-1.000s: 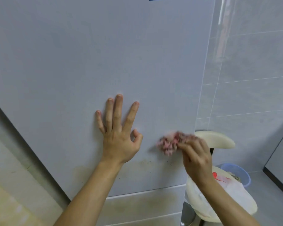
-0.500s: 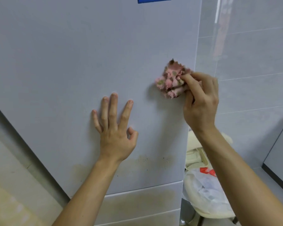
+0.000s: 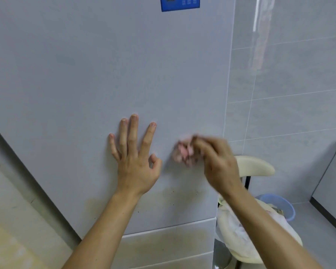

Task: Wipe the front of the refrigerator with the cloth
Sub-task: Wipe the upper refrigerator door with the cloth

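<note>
The refrigerator's pale grey door [image 3: 85, 74] fills most of the view, with a blue control panel [image 3: 179, 3] at its top. Brownish stains run along the door's lower part [image 3: 173, 199]. My left hand [image 3: 136, 162] presses flat on the door with straight, spread fingers. To its right, my right hand [image 3: 217, 164] grips a crumpled pink cloth [image 3: 182, 152] against the door near its right edge. Hand and cloth are motion-blurred.
Right of the fridge is a grey tiled wall [image 3: 289, 84]. Below it stand a cream chair [image 3: 254, 167] carrying a white plastic bag [image 3: 239, 233] and a blue bin [image 3: 279, 208] on the floor. A dark-edged cabinet [image 3: 330, 191] is at far right.
My right hand swept the cloth up the door's right side, then back down to beside my left hand. The left hand stayed pressed in place.
</note>
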Action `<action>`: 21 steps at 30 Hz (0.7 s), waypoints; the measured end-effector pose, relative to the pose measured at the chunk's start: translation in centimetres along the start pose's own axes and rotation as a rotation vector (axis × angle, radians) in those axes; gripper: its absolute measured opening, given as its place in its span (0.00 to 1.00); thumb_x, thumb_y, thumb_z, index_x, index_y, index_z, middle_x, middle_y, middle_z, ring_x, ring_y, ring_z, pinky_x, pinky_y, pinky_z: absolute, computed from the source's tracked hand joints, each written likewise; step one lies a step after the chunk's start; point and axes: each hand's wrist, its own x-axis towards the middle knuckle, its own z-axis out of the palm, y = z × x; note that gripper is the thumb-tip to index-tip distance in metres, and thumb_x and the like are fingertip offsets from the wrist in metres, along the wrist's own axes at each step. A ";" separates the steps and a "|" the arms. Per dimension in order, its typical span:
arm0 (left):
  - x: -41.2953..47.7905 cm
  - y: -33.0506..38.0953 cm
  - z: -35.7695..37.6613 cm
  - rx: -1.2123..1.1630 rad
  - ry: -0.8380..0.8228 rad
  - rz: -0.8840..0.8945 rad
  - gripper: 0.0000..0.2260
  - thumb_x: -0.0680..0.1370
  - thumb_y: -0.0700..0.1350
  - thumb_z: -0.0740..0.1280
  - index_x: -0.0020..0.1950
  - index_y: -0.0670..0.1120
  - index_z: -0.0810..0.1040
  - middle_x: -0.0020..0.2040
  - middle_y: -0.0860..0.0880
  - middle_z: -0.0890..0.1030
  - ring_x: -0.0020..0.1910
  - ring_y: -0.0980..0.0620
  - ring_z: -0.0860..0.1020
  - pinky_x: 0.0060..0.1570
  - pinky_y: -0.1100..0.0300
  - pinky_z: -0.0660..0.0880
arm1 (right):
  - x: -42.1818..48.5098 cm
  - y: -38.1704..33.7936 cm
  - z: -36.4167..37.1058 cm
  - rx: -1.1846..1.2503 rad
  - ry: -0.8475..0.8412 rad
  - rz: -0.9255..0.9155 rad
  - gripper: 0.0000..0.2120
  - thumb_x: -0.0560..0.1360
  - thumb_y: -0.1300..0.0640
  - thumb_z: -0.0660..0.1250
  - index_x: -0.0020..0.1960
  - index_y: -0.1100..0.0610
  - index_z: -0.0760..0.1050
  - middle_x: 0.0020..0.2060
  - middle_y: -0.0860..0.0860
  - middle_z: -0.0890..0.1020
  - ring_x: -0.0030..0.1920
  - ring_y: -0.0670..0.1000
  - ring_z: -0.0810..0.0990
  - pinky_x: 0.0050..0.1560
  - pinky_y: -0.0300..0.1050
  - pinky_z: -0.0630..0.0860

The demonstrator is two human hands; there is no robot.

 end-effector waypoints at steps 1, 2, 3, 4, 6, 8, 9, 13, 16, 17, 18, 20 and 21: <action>0.0 -0.1 -0.1 -0.009 0.001 0.000 0.42 0.67 0.39 0.74 0.81 0.46 0.67 0.84 0.39 0.58 0.84 0.38 0.53 0.79 0.32 0.48 | 3.2 -0.4 -0.5 -0.007 0.073 0.011 0.16 0.80 0.67 0.61 0.61 0.62 0.84 0.56 0.61 0.82 0.56 0.60 0.78 0.56 0.49 0.76; -0.1 -0.3 -0.1 -0.018 0.004 -0.002 0.42 0.67 0.39 0.74 0.82 0.45 0.66 0.84 0.40 0.58 0.84 0.39 0.53 0.80 0.32 0.49 | 6.2 -0.8 -0.9 -0.017 0.129 0.020 0.17 0.79 0.68 0.60 0.61 0.62 0.84 0.55 0.62 0.82 0.56 0.60 0.77 0.54 0.48 0.74; -0.2 -0.6 -0.2 -0.025 0.005 -0.006 0.43 0.67 0.40 0.74 0.82 0.44 0.65 0.84 0.40 0.58 0.85 0.40 0.53 0.80 0.33 0.49 | 8.7 -1.3 -1.1 -0.023 0.176 0.032 0.18 0.78 0.69 0.60 0.60 0.62 0.84 0.54 0.62 0.81 0.55 0.60 0.76 0.52 0.48 0.74; -0.3 -0.9 -0.2 -0.030 0.008 -0.012 0.42 0.68 0.40 0.74 0.82 0.42 0.64 0.84 0.40 0.58 0.85 0.40 0.53 0.80 0.33 0.49 | 10.3 -1.7 -1.0 -0.027 0.219 0.050 0.19 0.77 0.71 0.60 0.60 0.62 0.84 0.54 0.62 0.81 0.54 0.60 0.76 0.51 0.46 0.73; -0.5 -1.6 -0.3 -0.032 0.007 -0.034 0.42 0.69 0.40 0.72 0.82 0.41 0.62 0.84 0.40 0.58 0.85 0.41 0.52 0.81 0.34 0.49 | 11.0 -2.5 -0.2 -0.032 0.271 0.079 0.19 0.76 0.74 0.61 0.61 0.63 0.83 0.55 0.62 0.81 0.55 0.59 0.75 0.53 0.44 0.72; -0.7 -2.2 -0.3 -0.038 0.010 -0.048 0.41 0.69 0.40 0.70 0.82 0.40 0.62 0.84 0.41 0.58 0.85 0.43 0.52 0.81 0.36 0.48 | 8.4 -2.8 1.3 -0.032 0.246 0.038 0.17 0.77 0.74 0.63 0.62 0.65 0.83 0.56 0.63 0.82 0.57 0.60 0.76 0.58 0.47 0.73; -0.8 -2.4 -0.4 -0.042 0.016 -0.053 0.41 0.69 0.39 0.69 0.82 0.40 0.62 0.84 0.41 0.58 0.85 0.44 0.51 0.81 0.36 0.48 | 6.2 -2.9 2.3 -0.025 0.207 -0.004 0.16 0.78 0.74 0.64 0.61 0.65 0.83 0.57 0.63 0.82 0.57 0.61 0.76 0.59 0.49 0.74; -0.8 -2.9 -0.7 -0.050 0.040 -0.069 0.40 0.69 0.37 0.65 0.82 0.41 0.60 0.83 0.40 0.60 0.85 0.47 0.51 0.81 0.38 0.48 | -5.0 -3.2 5.7 0.029 -0.126 -0.171 0.18 0.75 0.77 0.64 0.60 0.64 0.83 0.56 0.60 0.82 0.56 0.60 0.79 0.59 0.51 0.75; -0.8 -3.1 -0.7 -0.058 0.027 -0.058 0.40 0.70 0.35 0.64 0.82 0.41 0.60 0.84 0.41 0.59 0.85 0.47 0.51 0.81 0.38 0.47 | -7.8 -3.1 5.9 0.060 -0.336 -0.218 0.23 0.70 0.78 0.71 0.60 0.58 0.82 0.55 0.55 0.80 0.52 0.56 0.78 0.47 0.50 0.77; -0.9 -3.2 -0.7 -0.057 0.026 -0.057 0.40 0.70 0.35 0.64 0.82 0.41 0.60 0.84 0.41 0.59 0.85 0.47 0.51 0.81 0.38 0.47 | -7.0 -3.2 5.4 0.062 -0.358 -0.219 0.23 0.70 0.77 0.70 0.60 0.57 0.82 0.54 0.54 0.80 0.51 0.56 0.78 0.44 0.50 0.77; -0.9 -3.3 -0.7 -0.055 0.027 -0.058 0.40 0.69 0.36 0.64 0.82 0.41 0.60 0.84 0.41 0.59 0.85 0.47 0.51 0.81 0.38 0.47 | -5.7 -3.4 4.7 0.066 -0.353 -0.205 0.21 0.72 0.75 0.68 0.60 0.57 0.83 0.54 0.54 0.81 0.50 0.56 0.79 0.43 0.51 0.78; -1.0 -3.6 -0.7 -0.049 0.038 -0.069 0.39 0.69 0.36 0.64 0.82 0.40 0.61 0.84 0.41 0.59 0.85 0.46 0.51 0.81 0.38 0.47 | -1.5 -4.2 3.1 0.079 -0.233 -0.139 0.18 0.75 0.72 0.66 0.61 0.58 0.83 0.55 0.55 0.83 0.51 0.57 0.81 0.48 0.50 0.80; -1.0 -3.6 -0.8 -0.049 0.044 -0.079 0.39 0.69 0.37 0.63 0.82 0.40 0.61 0.84 0.41 0.60 0.85 0.46 0.51 0.81 0.38 0.47 | 1.3 -4.5 2.3 0.078 -0.128 -0.093 0.18 0.75 0.72 0.67 0.61 0.59 0.84 0.55 0.56 0.83 0.53 0.58 0.80 0.51 0.49 0.79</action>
